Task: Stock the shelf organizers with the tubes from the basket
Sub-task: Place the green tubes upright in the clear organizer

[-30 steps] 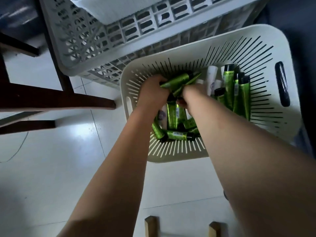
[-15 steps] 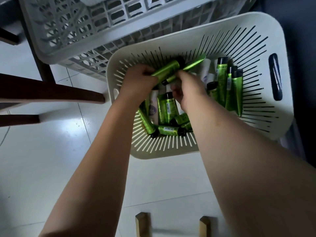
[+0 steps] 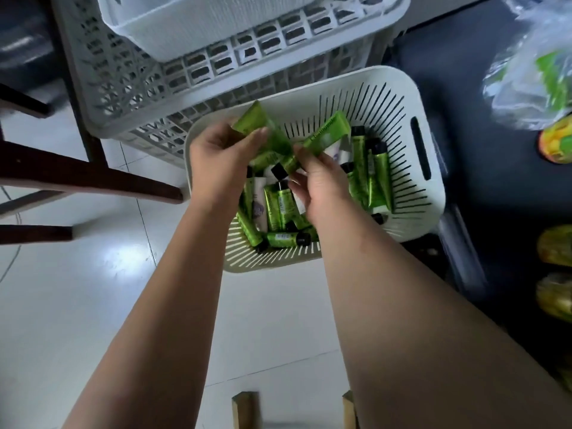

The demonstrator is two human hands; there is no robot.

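Over the white slotted basket (image 3: 433, 193) at mid-frame, the left hand (image 3: 223, 153) now grips one green tube (image 3: 263, 131) and the right hand (image 3: 318, 184) pinches a second tube (image 3: 322, 137), both lifted off the remaining tubes (image 3: 278, 205), so picking probably gives way to carrying.

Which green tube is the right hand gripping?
The lettered green plastic tube slanting up-right over the white slotted basket; the right hand pinches it near its black cap. The left hand holds another green tube.
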